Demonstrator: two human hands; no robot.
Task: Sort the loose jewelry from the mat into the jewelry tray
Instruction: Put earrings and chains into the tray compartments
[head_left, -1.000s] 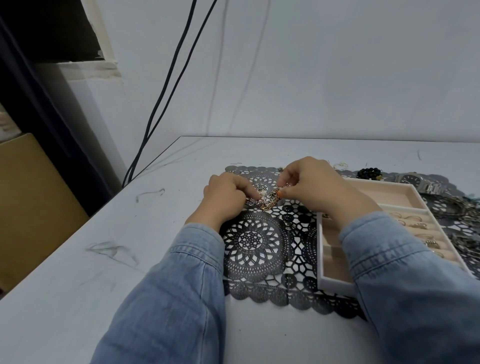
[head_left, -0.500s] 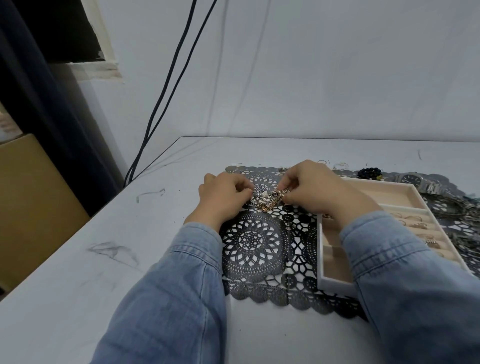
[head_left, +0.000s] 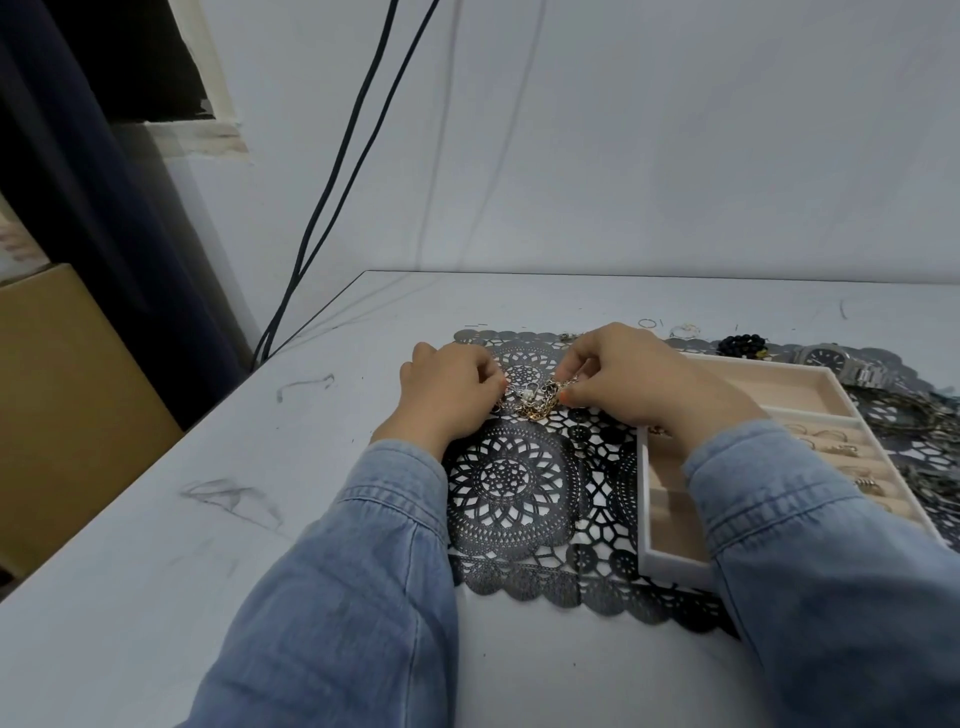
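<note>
Both hands have drawn apart: left hand (head_left: 451, 391) and right hand (head_left: 631, 379) each pinch the tangled chains (head_left: 535, 399) over the mat (head_left: 511, 483), seemingly to untangle them

Sleeve (head_left: 810, 545) hides much of the tray (head_left: 670, 564) — mat (head_left: 514, 483) cropped right.

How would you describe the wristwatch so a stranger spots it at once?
Start at the pale jewelry tray on the right of the black lace mat. Just beyond its far right corner lies the wristwatch. Unlike the black bead bracelet beside it, it has a dark dial and a silver link band.
</note>
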